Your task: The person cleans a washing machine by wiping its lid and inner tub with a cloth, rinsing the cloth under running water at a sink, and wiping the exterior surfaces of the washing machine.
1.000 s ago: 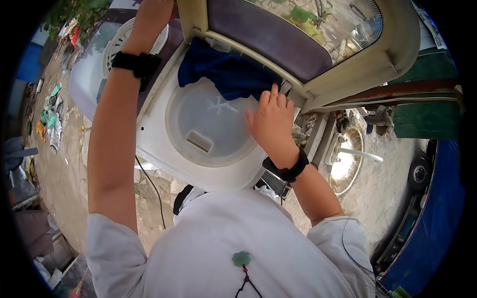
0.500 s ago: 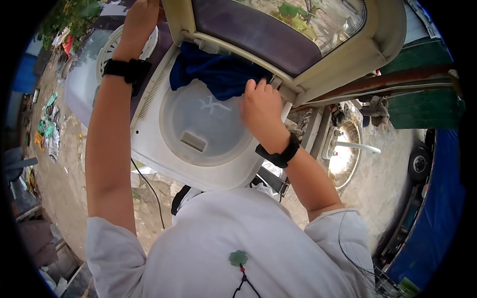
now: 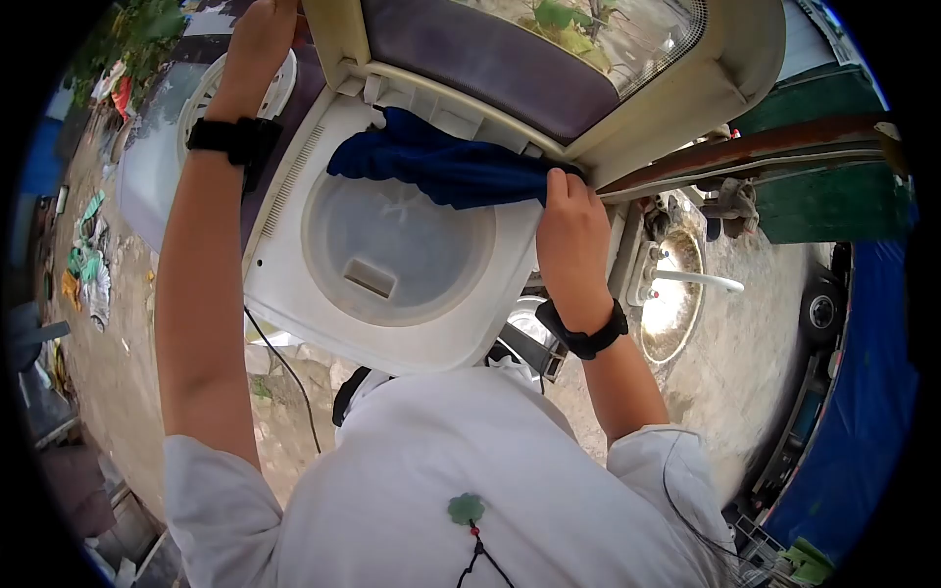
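A dark blue cloth (image 3: 441,167) lies stretched along the back of the washing machine's white top (image 3: 304,284), over the rear part of a round translucent cover (image 3: 421,284). My right hand (image 3: 573,230) pinches the cloth's right end at the machine's back right corner. Above stands the raised lid (image 3: 470,59), with a purple band and a see-through window. My left hand (image 3: 260,44) is up at the lid's left edge, gripping it; the top of the picture cuts off most of its fingers.
Left of the opening is the machine's purple side with a round white slotted part (image 3: 284,88). A basin (image 3: 671,304) with a white-spouted tap (image 3: 696,280) stands on the right. A black cable (image 3: 284,358) hangs in front. Clothes (image 3: 93,265) lie on the ground at left.
My right hand has moved right with the cloth's end, pulling the bunched cloth out into a longer strip. My left hand stays at the lid. The view has shifted slightly.
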Available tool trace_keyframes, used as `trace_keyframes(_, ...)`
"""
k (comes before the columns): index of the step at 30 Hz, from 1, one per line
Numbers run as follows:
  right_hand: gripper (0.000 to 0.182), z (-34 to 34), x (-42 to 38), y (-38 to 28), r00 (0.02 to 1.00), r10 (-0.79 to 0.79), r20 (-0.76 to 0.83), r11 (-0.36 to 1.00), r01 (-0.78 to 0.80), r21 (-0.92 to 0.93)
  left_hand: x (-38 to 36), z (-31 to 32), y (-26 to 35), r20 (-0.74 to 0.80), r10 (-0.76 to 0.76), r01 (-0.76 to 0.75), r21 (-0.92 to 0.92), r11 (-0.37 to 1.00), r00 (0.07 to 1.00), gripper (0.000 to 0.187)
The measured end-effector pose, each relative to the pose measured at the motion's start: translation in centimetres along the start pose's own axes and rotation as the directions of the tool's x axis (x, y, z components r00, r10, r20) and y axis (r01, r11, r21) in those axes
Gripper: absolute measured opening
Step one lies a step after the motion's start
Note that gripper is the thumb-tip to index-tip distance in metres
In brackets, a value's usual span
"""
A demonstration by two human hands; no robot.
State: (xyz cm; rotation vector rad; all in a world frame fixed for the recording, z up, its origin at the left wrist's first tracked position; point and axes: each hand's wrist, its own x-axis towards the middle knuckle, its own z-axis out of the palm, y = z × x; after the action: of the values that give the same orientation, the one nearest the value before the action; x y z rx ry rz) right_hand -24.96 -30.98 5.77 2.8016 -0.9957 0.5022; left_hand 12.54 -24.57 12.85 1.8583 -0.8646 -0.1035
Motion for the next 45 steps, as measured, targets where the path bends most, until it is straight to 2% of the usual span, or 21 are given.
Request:
trace_keyframes(1,0.022,0.2,-0.3,0.3,0.999,0.008,-0.050,0.997,-0.012,-0.076,0.0,-0.1,0.0,0.016,0.005,-0.005,0.024,1.000,1.000,0.084)
trace_keyframes(5,0.024,4.7,-1.8,-1.9,0.997,0.076,-0.005,0.973,-0.075,-0.220,-0.3,0.1,0.2,-0.028,0.038,-0.035,0.098,0.995,0.999,0.085)
trace_keyframes(6,0.031,4.8,-1.6,-2.6,0.986,0.131,0.103,0.980,-0.113,-0.165,0.1,0.1,-0.1,-0.028,0.023,-0.020,0.119,0.993,0.999,0.085)
trace_keyframes(9,0.040,3.6,-0.6,-3.5,0.981,0.077,0.176,0.985,-0.102,0.138,0.3,-0.1,-0.4,0.003,0.044,-0.044,0.188,0.981,0.999,0.084)
trace_keyframes(10,0.042,3.4,-0.6,-3.6,0.982,0.003,0.187,0.983,-0.038,0.180,0.1,-0.1,0.1,0.013,0.063,-0.064,0.213,0.975,0.998,0.084)
trace_keyframes(13,0.052,2.5,-1.2,-4.6,0.966,-0.195,0.171,0.943,0.137,0.305,0.1,0.4,0.1,-0.009,0.010,-0.009,0.128,0.992,1.000,0.084)
trace_keyframes(14,0.055,2.3,-1.4,-5.3,0.961,-0.238,0.144,0.923,0.178,0.341,0.4,0.6,-0.9,-0.025,0.078,-0.074,0.135,0.988,0.997,0.085)
trace_keyframes(15,0.059,2.3,-1.4,-5.8,0.953,-0.280,0.116,0.901,0.218,0.376,0.2,0.2,-0.7,-0.020,0.071,-0.067,0.154,0.986,0.997,0.085)
trace_keyframes(16,0.068,3.2,-1.1,-5.9,0.932,-0.313,0.184,0.912,0.240,0.334,-0.2,0.1,-0.1,-0.009,0.065,-0.063,0.173,0.983,0.998,0.085)
trace_keyframes(19,0.069,5.1,0.7,-8.2,0.945,-0.274,0.177,0.955,0.246,0.165,-0.9,0.1,1.1,0.004,0.049,-0.049,0.166,0.985,0.999,0.085)
trace_keyframes(22,0.064,6.3,2.4,-9.9,0.881,-0.451,0.143,0.892,0.450,0.039,-0.6,0.0,1.1,0.007,0.044,-0.044,0.202,0.978,0.999,0.085)
trace_keyframes(25,0.058,8.4,6.9,-11.4,0.851,-0.526,0.004,0.850,0.525,0.048,-1.0,0.1,0.8,-0.007,0.088,-0.085,0.181,0.980,0.996,0.084)
trace_keyframes(28,0.049,10.3,10.3,-13.3,0.807,-0.578,-0.121,0.791,0.591,0.158,-1.1,0.3,1.3,-0.026,0.100,-0.094,0.174,0.980,0.995,0.083)
trace_keyframes(31,0.046,11.3,11.2,-15.2,0.763,-0.639,-0.102,0.748,0.646,0.149,-0.7,0.7,0.9,-0.043,0.099,-0.093,0.131,0.987,0.994,0.082)
trace_keyframes(35,0.046,10.0,10.3,-14.8,0.714,-0.700,0.030,0.714,0.699,0.041,-0.7,0.4,0.0,-0.010,0.057,-0.055,0.132,0.990,0.998,0.081)
trace_keyframes(37,0.045,9.0,8.0,-14.1,0.706,-0.708,0.008,0.700,0.702,-0.131,-0.5,0.1,0.3,-0.010,0.058,-0.055,0.164,0.985,0.998,0.081)
trace_keyframes(38,0.044,8.2,6.8,-13.6,0.711,-0.702,0.036,0.702,0.700,-0.126,-0.8,0.0,0.5,-0.015,0.067,-0.063,0.183,0.981,0.998,0.082)
trace_keyframes(40,0.044,7.4,4.4,-12.3,0.703,-0.707,0.074,0.704,0.710,-0.029,-1.0,-0.7,0.7,0.035,0.048,-0.055,0.235,0.970,0.998,0.080)
trace_keyframes(42,0.046,5.4,3.0,-9.4,0.694,-0.719,-0.037,0.624,0.669,0.404,-1.1,-2.0,0.4,0.143,-0.019,-0.026,0.305,0.952,0.989,0.075)
trace_keyframes(44,0.044,1.2,1.3,-6.7,0.831,-0.439,-0.341,0.571,0.551,0.608,-1.9,-2.2,0.2,-0.014,0.221,-0.219,0.074,0.973,0.975,0.067)
trace_keyframes(45,0.038,-1.1,0.1,-4.9,0.854,-0.307,-0.420,0.568,0.519,0.639,-2.3,-2.4,0.3,-0.115,0.324,-0.329,-0.027,0.944,0.939,0.066)
